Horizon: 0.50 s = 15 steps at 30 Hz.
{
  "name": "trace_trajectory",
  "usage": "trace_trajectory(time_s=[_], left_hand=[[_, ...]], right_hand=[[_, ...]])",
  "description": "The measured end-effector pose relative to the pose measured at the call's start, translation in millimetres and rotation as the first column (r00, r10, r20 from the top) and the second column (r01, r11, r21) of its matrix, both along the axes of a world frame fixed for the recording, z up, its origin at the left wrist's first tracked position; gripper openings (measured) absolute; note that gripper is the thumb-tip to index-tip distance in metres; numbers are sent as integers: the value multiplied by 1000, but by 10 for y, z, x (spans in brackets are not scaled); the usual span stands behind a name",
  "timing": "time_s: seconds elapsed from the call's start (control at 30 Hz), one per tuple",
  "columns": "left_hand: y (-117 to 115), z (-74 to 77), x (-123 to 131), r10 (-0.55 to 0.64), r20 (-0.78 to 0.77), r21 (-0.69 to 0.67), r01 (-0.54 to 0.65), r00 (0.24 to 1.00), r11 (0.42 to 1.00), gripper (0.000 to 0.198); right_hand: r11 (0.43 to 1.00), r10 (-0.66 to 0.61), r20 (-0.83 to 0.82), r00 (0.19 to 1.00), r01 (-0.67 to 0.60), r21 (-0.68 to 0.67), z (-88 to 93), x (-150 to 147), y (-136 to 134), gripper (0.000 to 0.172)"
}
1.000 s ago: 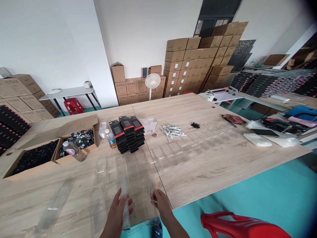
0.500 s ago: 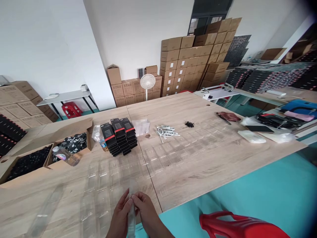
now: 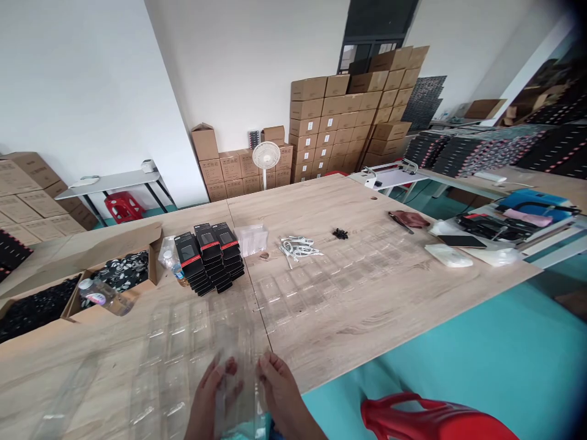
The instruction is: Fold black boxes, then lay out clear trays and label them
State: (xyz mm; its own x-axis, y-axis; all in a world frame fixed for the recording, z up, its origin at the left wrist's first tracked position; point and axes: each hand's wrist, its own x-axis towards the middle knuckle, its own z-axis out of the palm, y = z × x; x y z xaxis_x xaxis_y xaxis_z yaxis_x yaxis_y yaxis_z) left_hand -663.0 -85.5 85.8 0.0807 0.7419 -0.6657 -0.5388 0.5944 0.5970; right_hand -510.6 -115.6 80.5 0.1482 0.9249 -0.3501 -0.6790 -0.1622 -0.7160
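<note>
Between my two hands, low in the middle of the head view, is a clear plastic blister pack point(image 3: 238, 397). My left hand point(image 3: 207, 394) grips its left side; the fingers show through the plastic. With thumb and fingertips pinched, my right hand point(image 3: 279, 382) holds its right edge. The pack faces me broadside above the near table edge. Rows of similar clear packs point(image 3: 177, 360) lie flat on the wooden table point(image 3: 367, 311), left of and beyond my hands. Long clear plastic pieces point(image 3: 64, 403) lie at the far left.
Stacked black boxes point(image 3: 208, 256), bottles point(image 3: 103, 296) and cartons of small black parts point(image 3: 39, 305) stand left. White cables point(image 3: 298, 247) and small black pieces point(image 3: 340, 233) lie mid-table. A dark phone-like slab point(image 3: 461, 241) lies right. A red stool point(image 3: 426, 418) stands at the near edge.
The blister pack was narrow and edge-on; now it appears wide and faces me. My hands have moved apart, one on each side. The view has shifted slightly to the right.
</note>
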Motion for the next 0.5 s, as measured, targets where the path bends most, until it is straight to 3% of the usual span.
trace_trajectory(time_s=[0.13,0.23,0.33,0.43,0.5], left_hand=[[112,-55,-171,45,-170,-33,-52,984,998,48],[102,-25,-127,-44,-237,-23,40,971,999,56],[51,46,36,-153,-255,11,161,955,987,63],[28,53,209,-201,-265,9,211,943,977,65],[30,5,313,-200,-300,-3,209,933,978,66]], right_hand=[[987,65,69,996,-53,-152,-198,440,-31,37],[963,112,176,978,-63,-263,-443,568,-23,37],[965,75,293,953,4,-262,-596,532,36,37],[972,-20,415,910,115,-205,-553,419,85,28],[977,-41,473,880,134,-166,-440,304,97,38]])
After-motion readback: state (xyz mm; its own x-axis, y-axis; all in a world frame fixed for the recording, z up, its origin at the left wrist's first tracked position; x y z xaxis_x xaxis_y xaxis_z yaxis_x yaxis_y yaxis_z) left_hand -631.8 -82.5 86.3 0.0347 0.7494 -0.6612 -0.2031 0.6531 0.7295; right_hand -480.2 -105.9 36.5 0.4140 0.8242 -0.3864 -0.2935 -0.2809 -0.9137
